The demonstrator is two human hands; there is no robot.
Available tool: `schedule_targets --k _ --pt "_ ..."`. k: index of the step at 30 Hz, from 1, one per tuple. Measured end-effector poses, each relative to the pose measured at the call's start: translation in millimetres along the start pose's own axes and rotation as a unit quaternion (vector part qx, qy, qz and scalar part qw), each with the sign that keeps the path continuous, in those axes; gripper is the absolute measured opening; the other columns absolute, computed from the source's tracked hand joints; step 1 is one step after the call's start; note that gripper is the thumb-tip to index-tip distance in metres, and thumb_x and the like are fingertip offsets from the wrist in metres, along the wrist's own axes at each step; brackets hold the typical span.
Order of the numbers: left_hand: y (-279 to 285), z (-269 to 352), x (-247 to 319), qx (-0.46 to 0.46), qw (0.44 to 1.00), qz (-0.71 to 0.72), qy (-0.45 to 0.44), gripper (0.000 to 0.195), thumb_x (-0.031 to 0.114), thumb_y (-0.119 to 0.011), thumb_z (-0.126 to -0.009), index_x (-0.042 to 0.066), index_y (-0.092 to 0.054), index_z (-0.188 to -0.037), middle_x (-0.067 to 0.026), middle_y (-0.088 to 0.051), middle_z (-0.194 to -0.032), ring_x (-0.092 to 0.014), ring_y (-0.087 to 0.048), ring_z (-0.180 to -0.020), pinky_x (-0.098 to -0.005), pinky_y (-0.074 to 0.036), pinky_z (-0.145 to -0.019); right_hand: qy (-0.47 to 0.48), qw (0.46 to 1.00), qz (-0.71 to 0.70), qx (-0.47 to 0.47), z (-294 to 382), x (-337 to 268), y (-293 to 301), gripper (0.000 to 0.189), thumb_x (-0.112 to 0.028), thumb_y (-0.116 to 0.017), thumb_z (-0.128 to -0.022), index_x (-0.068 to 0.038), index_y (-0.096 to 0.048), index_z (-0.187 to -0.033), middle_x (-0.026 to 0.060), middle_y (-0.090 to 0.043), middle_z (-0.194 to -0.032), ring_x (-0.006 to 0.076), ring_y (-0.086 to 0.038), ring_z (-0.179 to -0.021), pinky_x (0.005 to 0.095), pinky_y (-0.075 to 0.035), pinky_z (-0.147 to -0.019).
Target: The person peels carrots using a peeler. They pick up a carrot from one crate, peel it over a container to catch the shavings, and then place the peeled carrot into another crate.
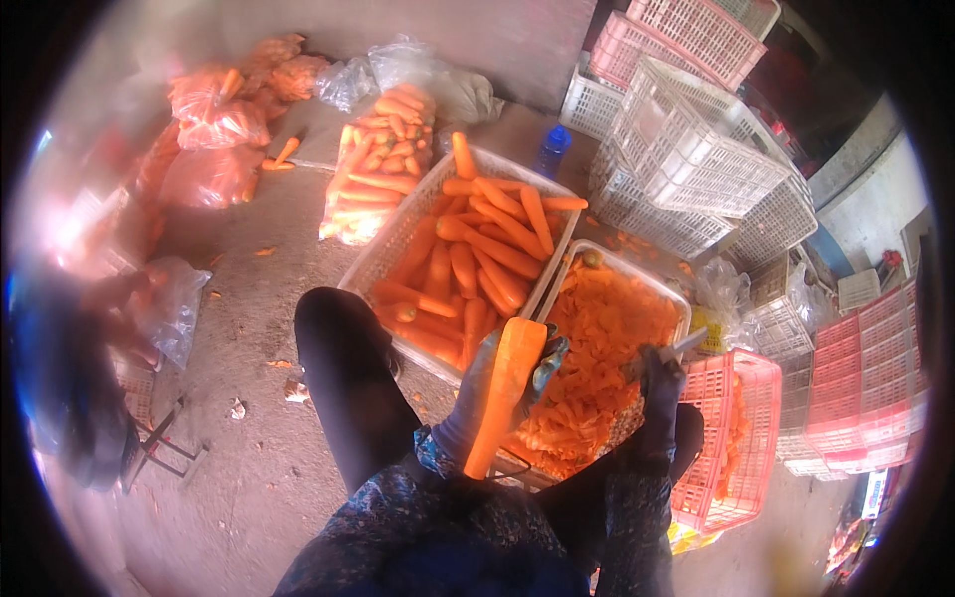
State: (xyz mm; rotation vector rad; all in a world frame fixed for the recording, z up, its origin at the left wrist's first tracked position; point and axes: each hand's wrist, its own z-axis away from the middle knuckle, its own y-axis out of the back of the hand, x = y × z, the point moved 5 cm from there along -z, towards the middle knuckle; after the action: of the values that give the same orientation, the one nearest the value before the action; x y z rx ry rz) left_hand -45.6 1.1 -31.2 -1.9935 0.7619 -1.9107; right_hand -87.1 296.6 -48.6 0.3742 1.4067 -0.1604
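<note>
A large carrot [503, 403], its surface smooth and bright, is gripped in my gloved left hand [548, 366], slanting up from my lap. My gloved right hand [660, 380] closes on a peeling tool [688, 341] with a pale metal end; whether it is a knife or a peeler is unclear. That hand is over the right rim of a crate [556, 298] heaped with orange carrot peelings [597, 336]. Left of it stands a white plastic crate [406, 198] filled with whole carrots [492, 254].
A clear bag of carrots [384, 160] stands beyond the crate, near a blue bottle [553, 149]. Stacked white crates [701, 142] rise at right. A pink basket [753, 440] stands by my right knee. More filled bags [216, 134] and a seated person [74, 373] are at left.
</note>
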Motion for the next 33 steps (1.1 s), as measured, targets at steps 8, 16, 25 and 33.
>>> schedule_targets --k 8,16,25,33 --pt "-17.6 3.3 1.6 0.013 0.835 0.536 0.123 0.062 0.046 -0.055 -0.092 -0.004 -0.046 -0.128 -0.0211 -0.056 -0.116 -0.025 -0.063 -0.087 -0.0291 -0.058 -0.072 0.032 0.972 -0.175 -0.155 92.3 -36.1 -61.7 0.019 -0.008 -0.062 -0.085 0.004 -0.066 -0.098 0.0085 -0.068 -0.082 0.0083 -0.057 -0.055 0.0199 -0.04 -0.045" --pt "2.7 7.6 -7.6 0.095 0.842 0.525 0.084 0.06 0.045 -0.056 -0.092 -0.004 -0.048 -0.126 -0.0208 -0.056 -0.117 -0.024 -0.063 -0.091 -0.0296 -0.059 -0.073 -0.006 0.933 -0.196 -0.301 167.2 -59.4 -108.3 0.025 -0.009 -0.058 -0.086 0.008 -0.061 -0.104 0.0148 -0.067 -0.083 0.0131 -0.058 -0.055 0.0218 -0.043 -0.049" --pt "-6.2 19.6 19.5 0.136 0.921 0.346 0.115 0.051 0.048 -0.047 -0.096 0.006 -0.05 -0.126 -0.0097 -0.062 -0.111 -0.014 -0.063 -0.088 -0.0197 -0.052 -0.068 -0.084 0.9 -0.23 -0.361 172.3 -54.1 -132.9 0.022 -0.004 -0.063 -0.086 0.008 -0.064 -0.105 0.0103 -0.069 -0.09 0.0155 -0.065 -0.075 0.0276 -0.052 -0.069" --pt "0.0 16.0 -15.4 0.06 0.982 0.168 0.063 0.045 0.041 -0.045 -0.099 0.001 -0.053 -0.119 -0.0044 -0.06 -0.096 -0.012 -0.059 -0.087 -0.0234 -0.05 -0.075 0.065 0.962 -0.072 -0.255 118.6 -92.5 -136.3 0.022 -0.012 -0.061 -0.089 0.004 -0.065 -0.102 0.0042 -0.066 -0.08 0.0034 -0.051 -0.056 0.0187 -0.04 -0.049"
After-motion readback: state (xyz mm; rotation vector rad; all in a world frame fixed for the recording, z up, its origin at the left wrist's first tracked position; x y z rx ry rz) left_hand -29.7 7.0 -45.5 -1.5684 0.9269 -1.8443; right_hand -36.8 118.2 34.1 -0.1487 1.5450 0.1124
